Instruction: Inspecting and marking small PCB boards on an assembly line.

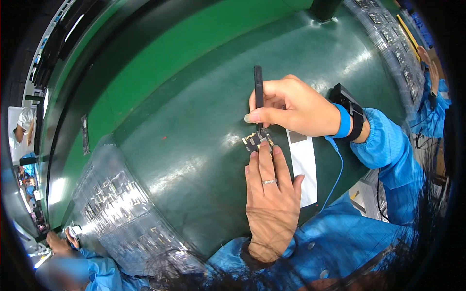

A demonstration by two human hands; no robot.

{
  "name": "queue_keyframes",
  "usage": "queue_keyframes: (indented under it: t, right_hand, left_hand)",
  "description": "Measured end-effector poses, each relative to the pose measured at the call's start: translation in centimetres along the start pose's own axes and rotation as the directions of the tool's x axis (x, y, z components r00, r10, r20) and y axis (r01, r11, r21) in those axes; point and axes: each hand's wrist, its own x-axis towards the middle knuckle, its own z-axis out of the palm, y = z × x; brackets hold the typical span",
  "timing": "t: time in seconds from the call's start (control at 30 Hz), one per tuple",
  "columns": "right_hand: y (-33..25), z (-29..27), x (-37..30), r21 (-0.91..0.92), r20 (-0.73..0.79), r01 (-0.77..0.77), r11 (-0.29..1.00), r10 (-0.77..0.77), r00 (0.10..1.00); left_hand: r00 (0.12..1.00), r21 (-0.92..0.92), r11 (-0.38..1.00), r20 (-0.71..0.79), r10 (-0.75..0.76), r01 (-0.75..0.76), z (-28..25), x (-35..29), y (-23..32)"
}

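A small black circuit board (252,141) with gold and silver parts lies on the green mat (208,111). My left hand (272,196), a ring on one finger, lies flat over its near side with fingers stretched out, fingertips pressing on the board. Black tweezers (258,87) stand almost upright in my right hand (296,106), pinched between thumb and fingers. Their tips reach down to the far edge of the board; whether they grip a part there is too small to tell. A blue wrist strap and a black band circle my right wrist.
A white paper strip (303,169) lies right of the board, beside a blue cord (340,165). Clear trays (124,208) of small parts stand at the left, more trays (393,43) at the far right. Other people's hands (60,242) show at the lower left and right edge.
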Motion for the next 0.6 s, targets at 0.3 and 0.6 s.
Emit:
queue_keyframes:
  t: [0.3, 0.6]
  right_hand:
    - [-2.7, -0.5, -1.4, 0.042, -0.011, -0.136, 0.99, 0.137, 0.991]
    - [-1.8, -2.4, -1.3, -0.074, -0.174, 0.0, 0.997, -0.013, 0.985]
  left_hand:
    - [0.999, 0.047, 0.999, -0.032, -0.006, 0.008, -0.4, 0.3, 0.8]
    - [0.997, 0.207, 0.978, -0.079, 0.006, 0.01, 0.5, -0.3, 0.0]
